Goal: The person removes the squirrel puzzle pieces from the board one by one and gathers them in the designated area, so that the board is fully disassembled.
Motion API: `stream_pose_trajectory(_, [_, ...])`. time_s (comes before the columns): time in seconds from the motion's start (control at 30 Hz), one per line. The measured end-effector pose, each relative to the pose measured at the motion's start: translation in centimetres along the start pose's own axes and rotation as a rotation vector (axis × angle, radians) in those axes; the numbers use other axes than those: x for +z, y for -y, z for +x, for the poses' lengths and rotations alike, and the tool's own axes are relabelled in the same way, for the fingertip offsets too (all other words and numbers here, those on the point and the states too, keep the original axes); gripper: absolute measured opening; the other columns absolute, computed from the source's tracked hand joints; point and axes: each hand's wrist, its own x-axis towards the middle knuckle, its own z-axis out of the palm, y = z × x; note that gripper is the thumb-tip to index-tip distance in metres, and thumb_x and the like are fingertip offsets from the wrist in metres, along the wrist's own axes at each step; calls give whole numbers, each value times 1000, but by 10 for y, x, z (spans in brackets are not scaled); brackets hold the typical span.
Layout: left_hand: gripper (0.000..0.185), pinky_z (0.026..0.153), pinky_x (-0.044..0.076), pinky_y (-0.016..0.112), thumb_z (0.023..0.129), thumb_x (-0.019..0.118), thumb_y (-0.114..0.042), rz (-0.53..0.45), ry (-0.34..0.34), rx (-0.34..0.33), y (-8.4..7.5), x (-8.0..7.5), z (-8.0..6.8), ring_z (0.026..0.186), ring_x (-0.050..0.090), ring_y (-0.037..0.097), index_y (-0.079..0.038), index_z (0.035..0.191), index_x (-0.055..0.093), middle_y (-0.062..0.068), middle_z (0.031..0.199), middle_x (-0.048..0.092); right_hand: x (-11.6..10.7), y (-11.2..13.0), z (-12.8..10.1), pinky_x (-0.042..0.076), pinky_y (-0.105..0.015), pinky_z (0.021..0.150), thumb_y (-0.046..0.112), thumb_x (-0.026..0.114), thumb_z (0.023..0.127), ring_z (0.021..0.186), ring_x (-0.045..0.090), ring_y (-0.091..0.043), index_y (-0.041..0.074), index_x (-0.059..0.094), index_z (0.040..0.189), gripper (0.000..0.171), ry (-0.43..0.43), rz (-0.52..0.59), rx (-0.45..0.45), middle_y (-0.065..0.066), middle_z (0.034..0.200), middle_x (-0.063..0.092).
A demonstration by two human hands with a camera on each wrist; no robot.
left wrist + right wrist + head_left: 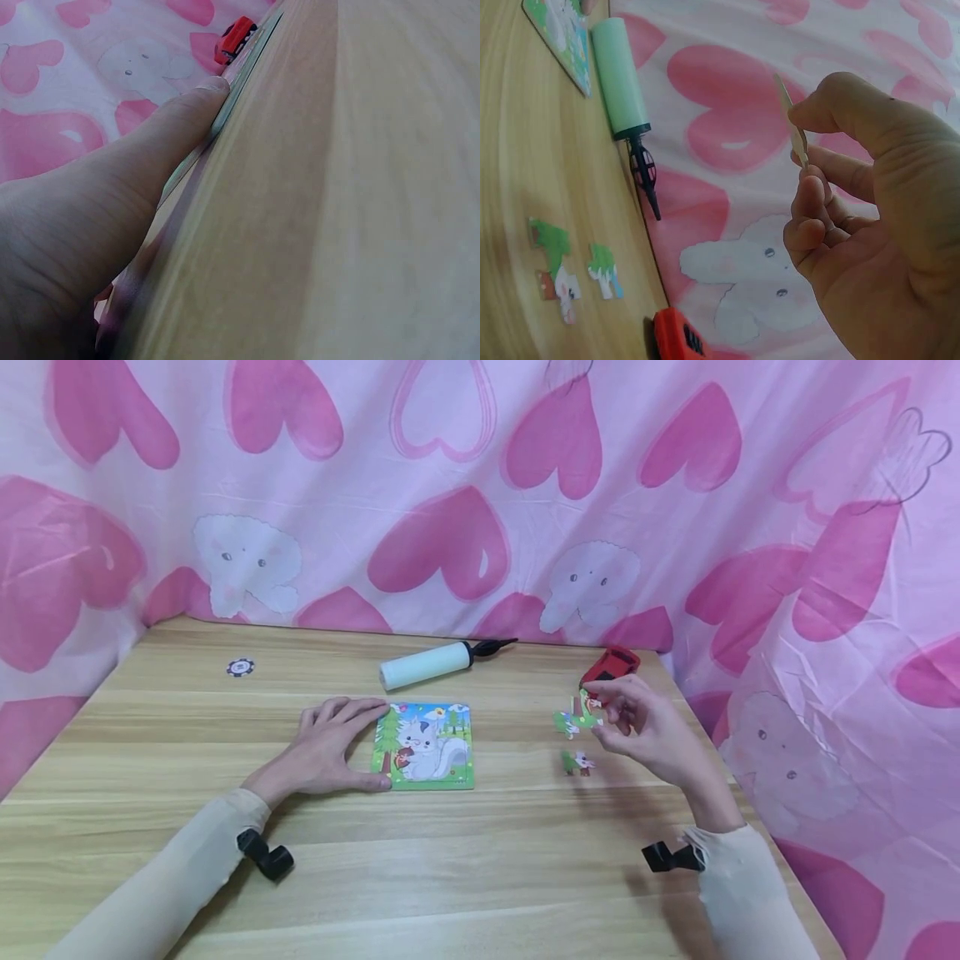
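A square squirrel jigsaw puzzle [423,747] lies flat on the table. My left hand [326,750] rests at its left side, fingertips on the upper left corner and thumb on the lower left. In the left wrist view the straight thumb [180,120] lies along the board's edge. My right hand [648,727] is raised over the table and pinches a jigsaw piece [793,124], seen nearly edge-on in the right wrist view. Below that hand lie two loose jigsaw pieces, a green-and-brown one [555,270] and a smaller green-and-white one [604,270].
Behind the puzzle lies a pale green hand pump [427,665] with a black nozzle. A red toy car [611,665] stands beyond my right hand. At the back left is a poker chip [241,667]. A pink heart-patterned curtain [442,543] borders the table [450,877].
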Motion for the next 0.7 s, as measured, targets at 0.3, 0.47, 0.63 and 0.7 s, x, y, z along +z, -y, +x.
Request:
stream_pose_trajectory(0.3, [126, 113, 25, 66, 75, 83, -88, 4, 0, 3, 2, 1, 1, 158, 28, 42, -22, 173, 42, 4, 179, 37, 7, -11, -19, 48, -25, 66, -3, 86, 92, 80, 57, -28, 7, 72, 143, 54, 42, 35, 8, -14, 97, 61])
stream_pose_trajectory(0.47, [126, 113, 25, 66, 75, 83, -88, 5, 4, -3, 2, 2, 0, 158, 28, 42, -22, 173, 42, 4, 179, 37, 12, -21, -30, 46, -26, 63, -6, 85, 91, 76, 55, -28, 5, 72, 143, 54, 77, 92, 17, -15, 92, 60])
stream_pose_trajectory(0.63, [126, 113, 25, 65, 75, 82, -88, -5, 4, -6, 2, 1, 0, 158, 28, 42, -22, 174, 41, 4, 179, 36, 15, -34, -44, 47, -26, 62, -8, 84, 91, 77, 56, -24, 3, 71, 143, 55, 120, 133, 40, -14, 92, 60])
stream_pose_trajectory(0.7, [126, 113, 25, 65, 75, 83, -88, -8, 5, -6, 1, 1, 0, 158, 28, 41, -22, 174, 41, 4, 179, 36, 17, -39, -50, 49, -25, 64, -7, 85, 91, 78, 57, -20, 1, 71, 143, 55, 143, 149, 67, -13, 92, 61])
